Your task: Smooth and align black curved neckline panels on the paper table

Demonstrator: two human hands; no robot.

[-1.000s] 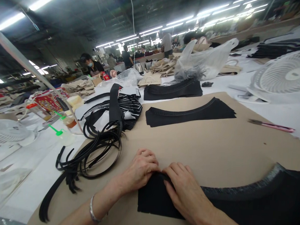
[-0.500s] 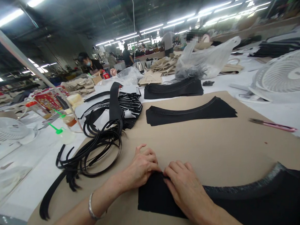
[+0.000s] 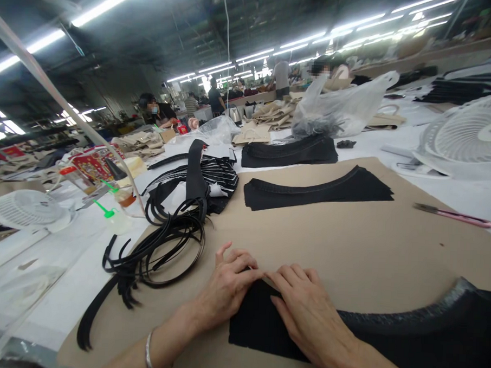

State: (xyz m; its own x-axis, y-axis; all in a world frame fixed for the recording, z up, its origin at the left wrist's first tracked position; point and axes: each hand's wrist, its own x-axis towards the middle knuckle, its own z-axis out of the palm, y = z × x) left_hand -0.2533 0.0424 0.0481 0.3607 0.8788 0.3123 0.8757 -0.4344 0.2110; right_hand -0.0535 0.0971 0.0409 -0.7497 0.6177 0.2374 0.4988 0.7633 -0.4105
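1. Brown sheeting [image 3: 373,244] covers the near part of the white surface [image 3: 481,197], and on it, right in front of me, lies the black fabric piece [image 3: 421,343], its curved upper edge showing a greyish, worn-looking band toward the right.
2. My left hand [image 3: 233,281] pinches that edge near the left end of the piece, thumb against fingers, with one finger raised; a silver bracelet [image 3: 148,353] circles that wrist.
3. My right hand [image 3: 303,295] lies just beside it, fingers on the edge and thumb on the cloth; whether it grips, I cannot tell. The two hands are close, fingertips almost meeting.
4. Ahead of them rests a stack of curved black pieces [image 3: 318,192], with another black stack [image 3: 291,152] farther off.
5. To my left, loose black strips [image 3: 173,238] lie in a tangle, next to striped fabric [image 3: 223,175].
6. Off to the right is a pink-handled tool [image 3: 455,215], and past it a white fan [image 3: 467,134].
7. Green-nozzled bottles [image 3: 116,220] and a smaller fan [image 3: 28,210] sit at far left.
8. Farther back I see a clear plastic bag [image 3: 355,104], people [image 3: 281,77] and bright ceiling tubes [image 3: 110,4].
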